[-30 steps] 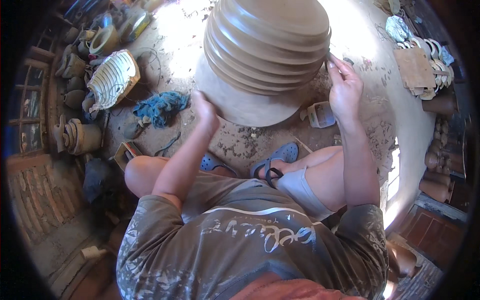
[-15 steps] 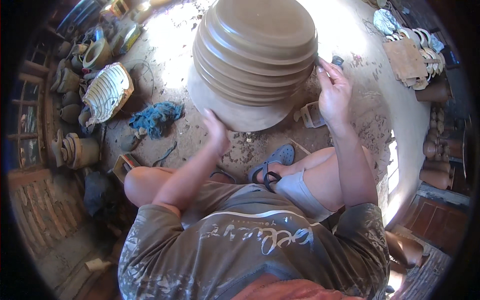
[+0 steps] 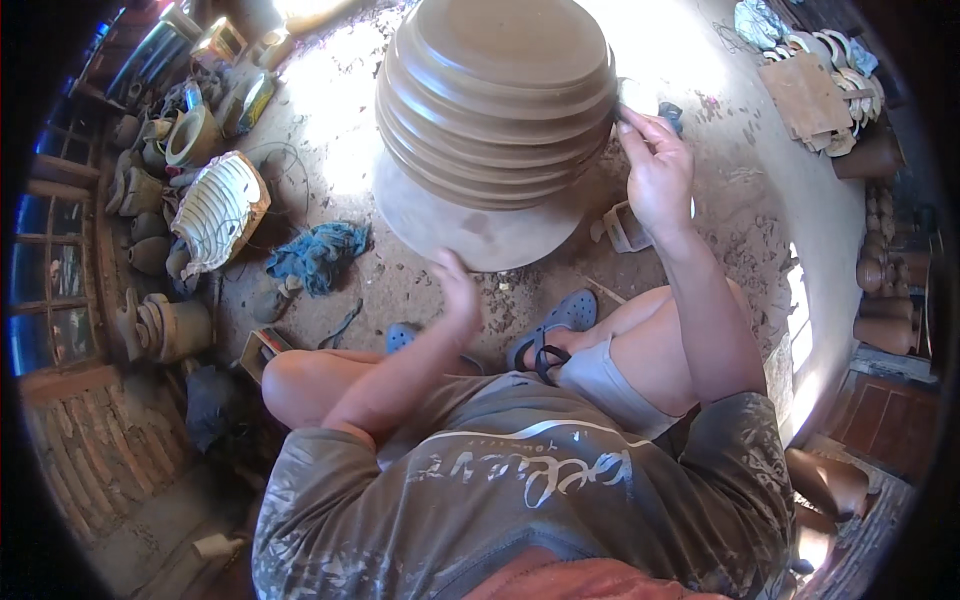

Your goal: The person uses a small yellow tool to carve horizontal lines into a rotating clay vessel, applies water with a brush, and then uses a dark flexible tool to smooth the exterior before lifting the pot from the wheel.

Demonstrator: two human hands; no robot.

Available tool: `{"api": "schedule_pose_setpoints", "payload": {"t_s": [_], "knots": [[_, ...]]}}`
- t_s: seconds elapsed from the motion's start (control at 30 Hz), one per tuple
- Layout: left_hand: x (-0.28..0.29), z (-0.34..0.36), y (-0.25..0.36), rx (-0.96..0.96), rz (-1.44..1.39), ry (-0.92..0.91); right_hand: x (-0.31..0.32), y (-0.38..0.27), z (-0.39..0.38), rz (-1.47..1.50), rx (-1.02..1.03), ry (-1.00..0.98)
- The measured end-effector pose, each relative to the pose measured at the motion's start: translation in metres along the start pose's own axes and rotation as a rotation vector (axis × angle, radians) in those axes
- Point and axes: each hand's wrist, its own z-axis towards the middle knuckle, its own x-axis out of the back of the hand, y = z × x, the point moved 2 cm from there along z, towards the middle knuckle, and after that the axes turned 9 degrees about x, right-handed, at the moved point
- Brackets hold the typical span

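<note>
A large ridged brown clay pot (image 3: 490, 120) stands on a round pale wheel disc (image 3: 480, 240) in front of me, its smooth flat face toward me. My right hand (image 3: 662, 178) is at the pot's right side, its fingers closed in a pinch against the ridged wall. A small dark thing shows at its fingertips, too little to name. Near the disc's front edge is my left hand (image 3: 461, 295), slightly blurred, its fingers stretched out and holding nothing. I cannot tell whether its fingertips touch the rim.
A blue-green rag (image 3: 318, 257) lies on the dirt floor at left, near a white ribbed mould piece (image 3: 222, 212) and several pots. A clear plastic container (image 3: 627, 228) sits right of the disc. Brown pots (image 3: 885, 330) line the right wall. My sandals (image 3: 560, 325) are close to the disc.
My left hand has moved back toward me and slightly right, from the disc's edge. My right hand stays at the pot's side. The view has shifted slightly.
</note>
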Motion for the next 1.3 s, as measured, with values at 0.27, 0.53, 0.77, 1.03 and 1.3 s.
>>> {"api": "schedule_pose_setpoints", "payload": {"t_s": [0.27, 0.53, 0.77, 1.03, 1.3], "knots": [[0.016, 0.030, 0.073, -0.001, -0.211, -0.063, 0.006, -0.010, -0.004, -0.015, -0.011, -0.019], [-0.022, -0.055, -0.026, 0.425, 0.169, -0.406, 0.006, -0.017, -0.017, -0.014, 0.013, -0.021], [0.013, 0.014, 0.087, -0.007, -0.120, -0.100, 0.024, -0.010, 0.005, 0.088, -0.068, 0.066], [-0.006, -0.042, 0.009, 0.331, 0.099, -0.270, 0.017, -0.015, 0.018, -0.075, 0.052, 0.016], [-0.002, 0.001, 0.039, 0.036, -0.162, 0.109, -0.004, -0.032, 0.005, -0.081, 0.108, 0.025]]}}
